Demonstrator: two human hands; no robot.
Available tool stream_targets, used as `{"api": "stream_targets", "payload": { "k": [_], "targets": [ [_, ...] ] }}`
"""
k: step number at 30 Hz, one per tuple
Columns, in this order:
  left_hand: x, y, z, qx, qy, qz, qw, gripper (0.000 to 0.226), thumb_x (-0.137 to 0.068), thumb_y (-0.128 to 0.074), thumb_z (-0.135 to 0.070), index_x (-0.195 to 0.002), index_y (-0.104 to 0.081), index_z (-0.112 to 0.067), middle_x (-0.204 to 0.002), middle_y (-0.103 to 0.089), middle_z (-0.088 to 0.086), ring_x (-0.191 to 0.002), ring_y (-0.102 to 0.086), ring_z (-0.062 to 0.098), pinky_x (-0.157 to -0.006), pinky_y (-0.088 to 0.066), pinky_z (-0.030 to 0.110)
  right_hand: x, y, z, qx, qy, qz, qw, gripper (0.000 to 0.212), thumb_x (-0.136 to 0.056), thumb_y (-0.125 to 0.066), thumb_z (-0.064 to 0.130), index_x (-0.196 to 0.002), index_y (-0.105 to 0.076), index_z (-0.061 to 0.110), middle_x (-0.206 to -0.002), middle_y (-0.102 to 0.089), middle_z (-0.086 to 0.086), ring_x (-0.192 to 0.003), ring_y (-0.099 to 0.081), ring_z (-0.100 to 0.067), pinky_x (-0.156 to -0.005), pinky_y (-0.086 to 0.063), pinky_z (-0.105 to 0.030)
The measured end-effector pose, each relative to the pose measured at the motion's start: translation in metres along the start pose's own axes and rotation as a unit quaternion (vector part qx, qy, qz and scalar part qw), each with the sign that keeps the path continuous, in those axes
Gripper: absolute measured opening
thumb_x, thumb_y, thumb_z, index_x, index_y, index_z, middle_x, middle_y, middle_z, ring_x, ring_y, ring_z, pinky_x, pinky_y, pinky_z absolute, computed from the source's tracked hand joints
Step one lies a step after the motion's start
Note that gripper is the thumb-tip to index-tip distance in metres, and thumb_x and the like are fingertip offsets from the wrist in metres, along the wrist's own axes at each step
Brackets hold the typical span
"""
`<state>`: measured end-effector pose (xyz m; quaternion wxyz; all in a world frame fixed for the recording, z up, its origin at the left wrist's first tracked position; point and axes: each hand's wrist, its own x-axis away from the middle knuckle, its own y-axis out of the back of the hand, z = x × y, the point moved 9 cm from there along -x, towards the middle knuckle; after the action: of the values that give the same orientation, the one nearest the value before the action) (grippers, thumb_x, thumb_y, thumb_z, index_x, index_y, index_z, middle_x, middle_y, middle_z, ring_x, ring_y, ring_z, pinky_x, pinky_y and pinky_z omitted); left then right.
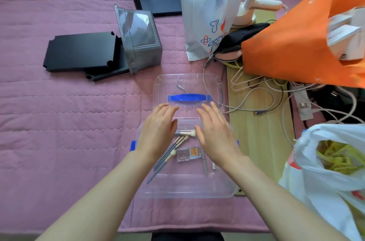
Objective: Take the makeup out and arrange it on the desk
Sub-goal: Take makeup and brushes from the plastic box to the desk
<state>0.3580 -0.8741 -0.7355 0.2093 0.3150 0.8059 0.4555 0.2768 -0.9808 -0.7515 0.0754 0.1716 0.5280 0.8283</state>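
Left hand (158, 132) and right hand (215, 134) flat, fingers straight, gripping nothing, fingertips (169, 107) over lid (164, 86). Brushes (169, 154) and palettes (188, 153) in box (187, 194) beneath. Orange bag (286, 47), cables (256, 102) crowding right. Bag print unreadable.

The left grip (158, 132) covers one brush (190, 133) along its handle; the right grip (216, 134) hides part of the clear box (187, 191) floor. A small item (214, 166) beside the palettes (188, 153) is too small to tell. The orange bag (292, 43) and white bag (316, 181) run off the right edge
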Motion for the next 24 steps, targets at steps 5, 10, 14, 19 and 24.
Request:
{"api": "stream_targets", "payload": {
  "k": [5, 10, 14, 19, 24],
  "targets": [
    [0.053, -0.007, -0.012, 0.025, -0.009, 0.012, 1.000, 0.035, -0.077, -0.069, 0.002, -0.111, -0.062, -0.006, -0.104, -0.066, 0.007, -0.111, -0.052, 0.021, -0.085, -0.049, 0.035, 0.048, -0.012, 0.007, -0.028, 0.002, 0.002, 1.000, 0.043, -0.091, -0.057, 0.018, -0.131, -0.048, 0.005, -0.139, -0.047, -0.011, -0.141, -0.029, -0.030, -0.111, -0.035, -0.043],
    [0.091, -0.031, -0.011, 0.025, 0.004, 0.051, 0.998, 0.031, -0.079, -0.069, -0.002, -0.107, -0.062, -0.012, -0.094, -0.063, 0.002, -0.099, -0.054, 0.023, -0.077, -0.044, 0.030, 0.082, -0.044, 0.002, -0.050, -0.027, 0.056, 0.997, 0.042, -0.095, -0.052, 0.021, -0.134, -0.045, 0.008, -0.142, -0.044, -0.007, -0.144, -0.023, -0.027, -0.113, -0.030, -0.044],
    [0.111, -0.066, 0.013, -0.022, 0.072, 0.160, 0.984, 0.021, -0.083, -0.064, -0.008, -0.104, -0.064, -0.009, -0.098, -0.062, 0.005, -0.100, -0.055, 0.030, -0.068, -0.052, 0.041, 0.095, -0.072, -0.007, -0.050, -0.054, 0.118, 0.990, 0.045, -0.098, -0.044, 0.026, -0.141, -0.035, 0.015, -0.145, -0.037, 0.001, -0.145, -0.015, -0.022, -0.116, -0.024, -0.036],
    [0.116, -0.093, 0.036, -0.047, 0.139, 0.255, 0.956, 0.027, -0.092, -0.049, -0.012, -0.119, -0.055, -0.010, -0.114, -0.054, 0.006, -0.109, -0.045, 0.027, -0.082, -0.047, 0.041, 0.089, -0.090, -0.015, -0.050, -0.075, 0.145, 0.985, 0.044, -0.097, -0.045, 0.026, -0.138, -0.038, 0.011, -0.134, -0.045, -0.003, -0.131, -0.033, -0.021, -0.107, -0.031, -0.030],
    [0.110, -0.106, 0.048, -0.053, 0.174, 0.281, 0.942, 0.020, -0.093, -0.045, -0.008, -0.110, -0.054, -0.007, -0.113, -0.052, 0.009, -0.105, -0.045, 0.028, -0.083, -0.044, 0.040, 0.074, -0.104, -0.028, -0.094, -0.135, 0.169, 0.972, 0.037, -0.096, -0.047, 0.023, -0.130, -0.045, 0.009, -0.127, -0.049, -0.010, -0.123, -0.041, -0.027, -0.101, -0.038, -0.035]
  ]
}}
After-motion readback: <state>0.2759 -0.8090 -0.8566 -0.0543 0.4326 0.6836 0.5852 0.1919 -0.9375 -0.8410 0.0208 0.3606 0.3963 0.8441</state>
